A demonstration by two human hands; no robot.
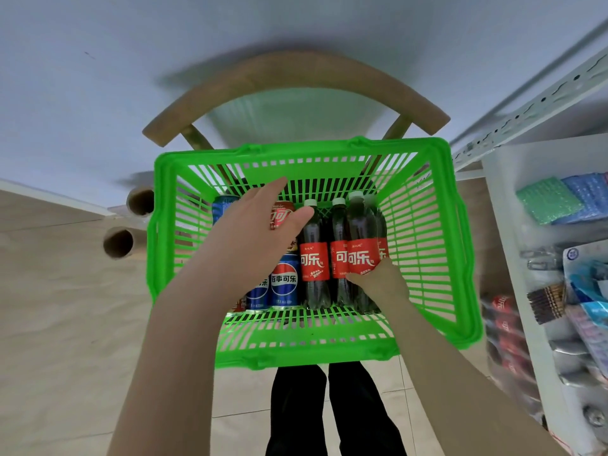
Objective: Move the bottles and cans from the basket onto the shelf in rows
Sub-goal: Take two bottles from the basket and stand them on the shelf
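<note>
A green plastic basket (427,232) rests on a wooden chair in front of me. Inside stand several dark cola bottles with red labels (314,258) on the right, blue Pepsi cans (284,281) at the front left, and a red can (281,215) behind them. My right hand (378,281) is wrapped around the lower part of one cola bottle (360,245), which sits a little higher than its neighbours. My left hand (260,232) hovers open over the cans, fingers spread, holding nothing. The white shelf (513,264) stands at the right.
The wooden chair back (296,80) curves behind the basket. Two cardboard tubes (118,241) lie on the floor at the left. The shelf holds red-labelled bottles (503,311) low down and packets and small goods further right. My dark trouser legs (332,409) show below the basket.
</note>
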